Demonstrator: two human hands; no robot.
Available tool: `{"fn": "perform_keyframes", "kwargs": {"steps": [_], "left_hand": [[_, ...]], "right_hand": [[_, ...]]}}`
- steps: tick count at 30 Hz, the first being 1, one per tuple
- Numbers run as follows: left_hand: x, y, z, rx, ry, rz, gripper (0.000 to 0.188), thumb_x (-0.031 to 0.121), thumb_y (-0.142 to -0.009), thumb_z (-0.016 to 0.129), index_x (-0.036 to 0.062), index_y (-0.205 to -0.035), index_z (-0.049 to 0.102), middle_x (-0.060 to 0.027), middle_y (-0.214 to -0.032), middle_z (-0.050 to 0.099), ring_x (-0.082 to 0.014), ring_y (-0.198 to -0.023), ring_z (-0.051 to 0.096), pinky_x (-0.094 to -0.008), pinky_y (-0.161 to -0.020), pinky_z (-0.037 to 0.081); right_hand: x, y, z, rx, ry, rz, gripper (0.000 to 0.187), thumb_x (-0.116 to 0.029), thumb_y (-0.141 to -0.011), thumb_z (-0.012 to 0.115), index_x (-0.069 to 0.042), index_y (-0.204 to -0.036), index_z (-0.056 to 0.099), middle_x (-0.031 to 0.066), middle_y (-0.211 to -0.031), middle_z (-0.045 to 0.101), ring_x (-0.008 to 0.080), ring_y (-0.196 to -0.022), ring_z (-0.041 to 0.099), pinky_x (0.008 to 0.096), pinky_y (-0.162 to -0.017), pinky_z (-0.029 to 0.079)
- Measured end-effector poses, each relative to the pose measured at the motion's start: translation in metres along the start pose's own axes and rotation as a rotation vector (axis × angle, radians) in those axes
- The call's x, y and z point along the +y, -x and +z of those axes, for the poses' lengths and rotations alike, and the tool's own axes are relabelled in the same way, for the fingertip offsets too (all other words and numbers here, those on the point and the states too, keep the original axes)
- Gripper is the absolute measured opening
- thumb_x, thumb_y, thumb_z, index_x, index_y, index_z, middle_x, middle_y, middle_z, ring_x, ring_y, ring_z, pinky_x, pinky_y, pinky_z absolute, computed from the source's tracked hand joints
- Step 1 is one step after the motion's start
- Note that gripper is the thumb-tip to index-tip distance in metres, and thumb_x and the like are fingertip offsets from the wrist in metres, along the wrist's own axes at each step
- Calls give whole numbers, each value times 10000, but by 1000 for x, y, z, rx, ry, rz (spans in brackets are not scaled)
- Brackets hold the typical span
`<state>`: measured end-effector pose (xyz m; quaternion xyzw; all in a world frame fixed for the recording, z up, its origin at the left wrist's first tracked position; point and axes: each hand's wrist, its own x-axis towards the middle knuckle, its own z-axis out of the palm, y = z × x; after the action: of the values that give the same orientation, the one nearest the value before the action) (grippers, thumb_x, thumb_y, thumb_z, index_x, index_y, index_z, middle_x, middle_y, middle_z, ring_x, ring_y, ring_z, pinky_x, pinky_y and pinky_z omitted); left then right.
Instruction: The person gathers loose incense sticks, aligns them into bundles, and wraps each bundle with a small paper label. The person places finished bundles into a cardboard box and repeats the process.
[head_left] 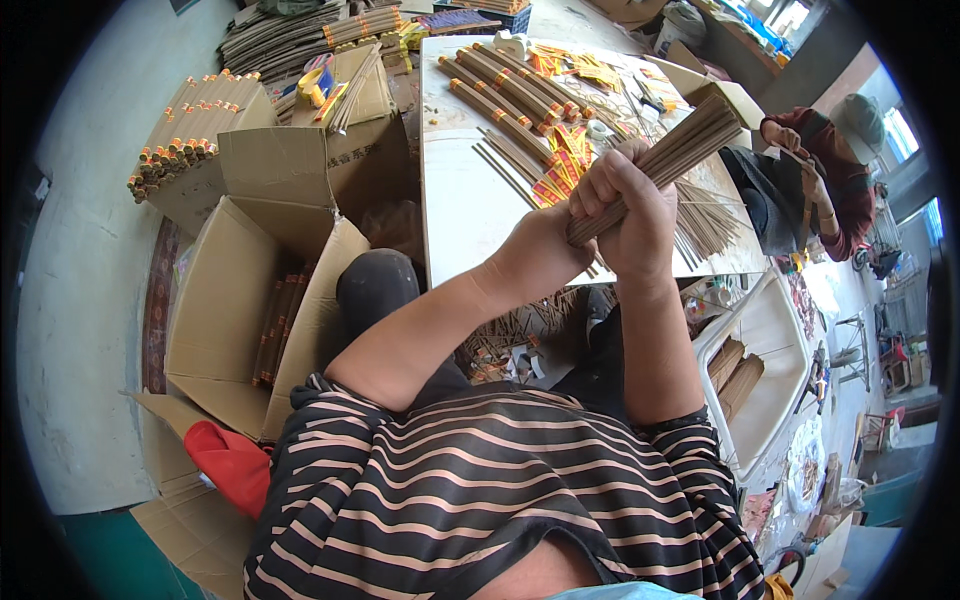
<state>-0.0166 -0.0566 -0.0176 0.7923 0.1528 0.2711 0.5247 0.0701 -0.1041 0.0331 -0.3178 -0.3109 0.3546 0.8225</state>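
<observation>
A thick bundle of brown incense sticks [690, 140] is held out over the table's near edge, slanting up to the right. My right hand [640, 215] is wrapped round its lower part. Closed at the bottom end of the same bundle is my left hand [555, 235], its fingers partly hidden. Just beyond my hands lie red and yellow printed paper labels [562, 170] and loose incense sticks [712, 225]. Farther back on the tabletop, several finished bundles with red and yellow bands [500, 85] lie side by side.
The white table [455, 190] stands in front of me. An open cardboard box [225, 310] at my left holds brown bundles. Stacked banded bundles [195, 115] rise behind it. A white tub [775, 360] is at my right. Another person [835, 170] sits at the right, hands raised.
</observation>
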Motion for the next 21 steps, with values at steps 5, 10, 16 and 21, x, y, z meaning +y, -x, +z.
{"fn": "perform_keyframes", "kwargs": {"steps": [5, 10, 16, 21], "left_hand": [[4, -2, -5, -226, 133, -168, 230, 59, -719, 587, -16, -934, 554, -185, -819, 630, -280, -810, 633, -338, -716, 483], [1, -2, 14, 134, -232, -61, 251, 65, -720, 599, 0, -956, 543, -219, -837, 615, -374, -833, 603, -388, -715, 488], [2, -6, 9, -89, 70, -237, 224, 86, -740, 626, -9, -929, 553, -97, -699, 597, -187, -629, 586, -285, -590, 463], [5, -6, 4, -227, 158, -291, 220, 89, -743, 633, -3, -928, 555, -42, -654, 542, -110, -566, 505, -240, -532, 417]], "right_hand": [[-6, 2, -22, -168, -62, 89, 225, -126, -837, 557, -101, -670, 408, 3, -505, 368, 106, -388, 363, 259, -354, 318], [-1, -1, -21, 45, -4, -8, 221, -123, -862, 509, -115, -666, 407, -21, -511, 320, 86, -403, 317, 248, -375, 283], [-3, -4, -28, -57, 6, 75, 241, -180, -841, 584, -97, -677, 429, 5, -516, 369, 110, -413, 388, 264, -408, 358], [-5, -4, -39, -159, -76, 112, 232, -169, -835, 566, -101, -666, 423, 2, -500, 363, 107, -383, 366, 259, -368, 329]]}}
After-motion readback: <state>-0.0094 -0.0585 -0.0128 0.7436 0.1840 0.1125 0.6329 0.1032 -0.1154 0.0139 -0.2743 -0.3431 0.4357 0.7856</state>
